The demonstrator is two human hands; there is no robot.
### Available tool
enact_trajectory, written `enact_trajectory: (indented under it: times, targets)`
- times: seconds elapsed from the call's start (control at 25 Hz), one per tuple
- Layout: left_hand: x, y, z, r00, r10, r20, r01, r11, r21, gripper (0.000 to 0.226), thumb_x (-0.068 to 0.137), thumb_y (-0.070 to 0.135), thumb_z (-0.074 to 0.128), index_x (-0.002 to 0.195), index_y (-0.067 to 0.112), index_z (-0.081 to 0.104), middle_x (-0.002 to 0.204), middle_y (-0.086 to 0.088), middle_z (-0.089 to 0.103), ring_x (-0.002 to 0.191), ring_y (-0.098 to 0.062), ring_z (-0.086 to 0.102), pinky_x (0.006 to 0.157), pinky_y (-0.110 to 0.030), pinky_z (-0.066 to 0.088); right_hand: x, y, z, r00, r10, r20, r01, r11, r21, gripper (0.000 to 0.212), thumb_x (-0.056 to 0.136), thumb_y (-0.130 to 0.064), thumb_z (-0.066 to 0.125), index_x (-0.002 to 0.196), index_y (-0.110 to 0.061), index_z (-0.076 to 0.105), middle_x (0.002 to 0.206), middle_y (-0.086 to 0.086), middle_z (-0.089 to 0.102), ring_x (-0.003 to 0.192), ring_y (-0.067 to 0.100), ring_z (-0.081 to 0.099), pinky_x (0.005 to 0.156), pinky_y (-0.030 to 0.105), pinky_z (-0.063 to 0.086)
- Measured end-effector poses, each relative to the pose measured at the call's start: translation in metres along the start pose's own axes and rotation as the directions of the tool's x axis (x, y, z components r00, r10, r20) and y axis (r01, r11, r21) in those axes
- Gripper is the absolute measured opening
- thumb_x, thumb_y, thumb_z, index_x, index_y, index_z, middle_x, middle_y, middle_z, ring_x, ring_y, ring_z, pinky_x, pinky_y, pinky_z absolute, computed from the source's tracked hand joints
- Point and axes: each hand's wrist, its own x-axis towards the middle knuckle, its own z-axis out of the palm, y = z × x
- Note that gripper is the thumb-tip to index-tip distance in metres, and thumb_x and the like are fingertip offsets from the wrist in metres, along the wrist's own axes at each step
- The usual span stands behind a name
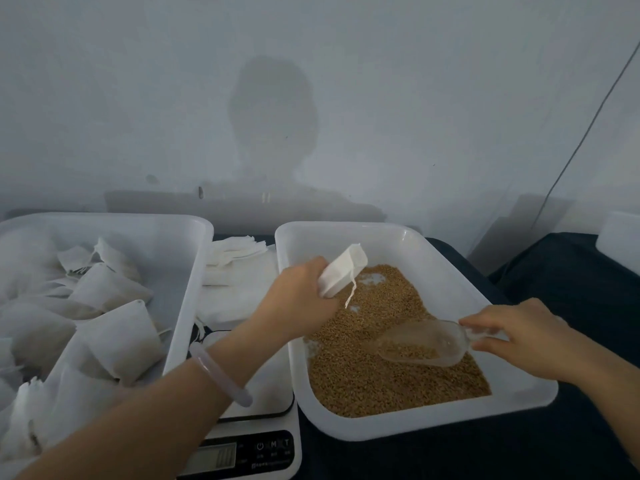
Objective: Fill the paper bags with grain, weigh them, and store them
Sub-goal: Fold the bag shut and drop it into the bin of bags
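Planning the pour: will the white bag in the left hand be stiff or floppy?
Probably pliable: the bag looks thin and narrows where the left hand grips it. Likely very light, since it juts out unsupported. Its dangling string may snag.

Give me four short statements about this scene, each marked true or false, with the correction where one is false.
1. The left hand holds a paper bag above the grain tray. True.
2. The scoop in the right hand is empty. False: it carries some grain.
3. The left tray contains filled bags. True.
4. The scale stands to the right of the grain tray. False: it stands between the two trays.
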Motion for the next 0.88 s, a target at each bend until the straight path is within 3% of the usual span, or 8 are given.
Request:
enact_trajectory:
  times: [0.12, 0.2, 0.24, 0.32, 0.44, 0.64, 0.76, 0.88]
  targets:
    - [0.002, -0.001, 0.022, 1.000, -0.026, 0.013, 0.026, 1.000, -0.010, 0.017, 0.083, 0.024, 0.061, 0.093, 0.014, 0.052, 0.078, 0.001, 0.056, 0.080, -0.024, 0.055, 0.065, -0.031, 0.041, 0.000, 0.003, -0.001, 1.000, 0.015, 0.022, -0.014, 1.000, -0.019, 0.040, 0.088, -0.045, 0.056, 0.127, -0.040, 0.052, 0.119, -0.023, 0.057, 0.107, -0.003, 0.052, 0.108, 0.034, 0.032]
    - [0.002, -0.005, 0.030, 1.000, -0.019, -0.002, 0.019, 0.999, 0.047, 0.015, 0.082, 0.021, 0.059, 0.087, 0.016, 0.046, 0.069, 0.005, 0.048, 0.075, -0.025, 0.052, 0.086, -0.035, 0.039, 0.000, 0.004, -0.001, 1.000, 0.009, 0.011, -0.009, 1.000, 0.012, 0.039, 0.088, -0.043, 0.057, 0.127, -0.039, 0.052, 0.119, -0.022, 0.058, 0.107, -0.004, 0.052, 0.109, 0.036, 0.031]
    - [0.002, -0.008, 0.033, 1.000, -0.007, -0.019, 0.009, 0.996, 0.087, 0.016, 0.081, 0.021, 0.059, 0.085, 0.017, 0.043, 0.065, 0.007, 0.045, 0.070, -0.024, 0.049, 0.100, -0.035, 0.031, -0.001, 0.005, -0.001, 1.000, 0.009, 0.006, -0.009, 0.999, 0.033, 0.039, 0.088, -0.042, 0.058, 0.126, -0.039, 0.054, 0.118, -0.021, 0.059, 0.106, -0.005, 0.053, 0.110, 0.037, 0.031]
    - [0.001, -0.011, 0.037, 0.999, -0.002, -0.052, 0.012, 0.982, 0.189, 0.015, 0.080, 0.022, 0.056, 0.087, 0.019, 0.042, 0.062, 0.010, 0.042, 0.068, -0.023, 0.049, 0.112, -0.033, 0.014, -0.004, 0.007, -0.002, 1.000, 0.016, -0.008, -0.015, 0.998, 0.053, 0.037, 0.087, -0.043, 0.060, 0.124, -0.039, 0.055, 0.116, -0.022, 0.060, 0.105, -0.005, 0.054, 0.110, 0.038, 0.031]
    - [-0.001, -0.013, 0.040, 0.997, -0.032, -0.077, 0.052, 0.962, 0.267, 0.017, 0.080, 0.023, 0.053, 0.095, 0.020, 0.048, 0.065, 0.012, 0.046, 0.081, -0.022, 0.058, 0.113, -0.033, 0.003, -0.007, 0.010, -0.003, 0.999, 0.027, -0.016, -0.026, 0.998, 0.052, 0.035, 0.086, -0.042, 0.060, 0.121, -0.040, 0.056, 0.113, -0.023, 0.060, 0.103, -0.005, 0.055, 0.108, 0.037, 0.034]
    - [-0.001, -0.013, 0.040, 0.998, -0.034, -0.052, 0.045, 0.971, 0.234, 0.025, 0.079, 0.020, 0.054, 0.104, 0.018, 0.052, 0.075, 0.006, 0.054, 0.083, -0.026, 0.060, 0.107, -0.031, 0.022, -0.011, 0.012, -0.016, 0.996, 0.045, -0.075, -0.021, 0.954, 0.300, 0.032, 0.085, -0.033, 0.063, 0.114, -0.044, 0.057, 0.109, -0.024, 0.060, 0.103, -0.005, 0.054, 0.094, 0.024, 0.042]
    - [-0.001, -0.014, 0.041, 0.998, -0.022, -0.052, 0.033, 0.974, 0.223, 0.026, 0.079, 0.019, 0.055, 0.104, 0.018, 0.052, 0.075, 0.006, 0.055, 0.082, -0.025, 0.060, 0.107, -0.031, 0.026, -0.012, 0.008, -0.043, 0.989, 0.032, -0.146, 0.025, 0.928, 0.371, 0.034, 0.076, -0.048, 0.061, 0.110, -0.051, 0.058, 0.109, -0.030, 0.062, 0.105, -0.010, 0.055, 0.094, 0.026, 0.042]
    - [-0.002, -0.014, 0.041, 0.999, -0.020, -0.044, 0.029, 0.977, 0.211, 0.029, 0.079, 0.020, 0.055, 0.109, 0.019, 0.052, 0.077, 0.008, 0.053, 0.084, -0.024, 0.059, 0.106, -0.033, 0.029, -0.006, -0.004, -0.071, 0.981, -0.032, -0.193, 0.095, 0.940, 0.327, 0.034, 0.069, -0.055, 0.058, 0.103, -0.057, 0.058, 0.101, -0.038, 0.062, 0.100, -0.018, 0.054, 0.086, 0.017, 0.039]
